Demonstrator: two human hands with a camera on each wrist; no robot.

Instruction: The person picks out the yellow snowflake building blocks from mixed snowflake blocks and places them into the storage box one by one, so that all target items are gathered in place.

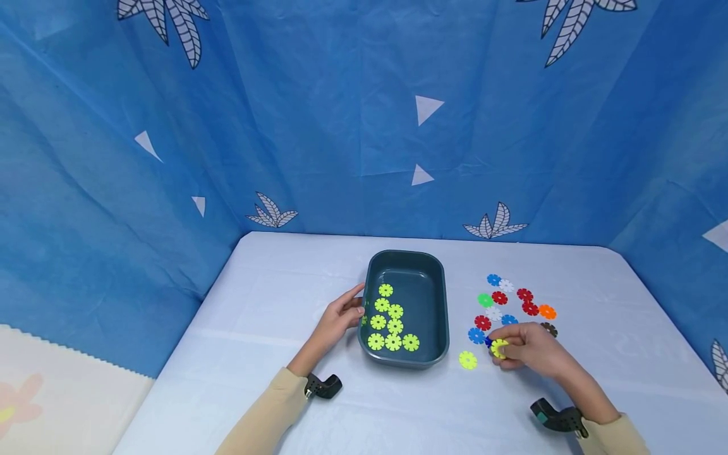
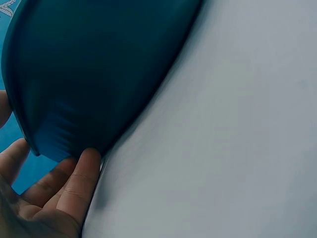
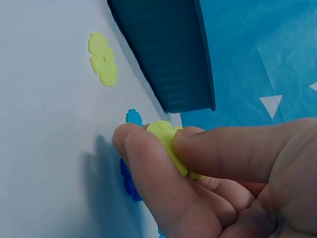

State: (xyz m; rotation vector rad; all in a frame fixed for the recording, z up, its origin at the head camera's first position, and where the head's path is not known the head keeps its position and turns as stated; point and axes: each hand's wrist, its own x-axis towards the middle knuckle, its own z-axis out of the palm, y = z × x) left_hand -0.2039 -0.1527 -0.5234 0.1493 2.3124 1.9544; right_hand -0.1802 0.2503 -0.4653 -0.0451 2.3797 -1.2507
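My left hand [image 1: 337, 319] rests against the left side of a dark teal plastic bin [image 1: 405, 364], its fingertips touching the outer wall and rim. In the left wrist view, several fingers [image 2: 79, 186] lie against the bin's outer wall near the table. Between thumb and fingers, my right hand [image 1: 531, 346] pinches a yellow flower-shaped disc [image 3: 166, 141], held above the table to the right of the bin. Below it, a dark blue disc [image 3: 128, 181] is partly hidden by the fingers. Another yellow disc [image 1: 468, 360] lies on the table between bin and right hand.
Several yellow-green discs [image 1: 393, 342] lie in the bin's left and front part. Beyond my right hand are scattered discs: red [image 1: 524, 295], white [image 1: 493, 313], green [image 1: 485, 300], light blue [image 1: 476, 335], orange [image 1: 547, 311] and brown [image 1: 549, 328]. A blue curtain [image 1: 364, 126] borders the white table [image 1: 284, 278].
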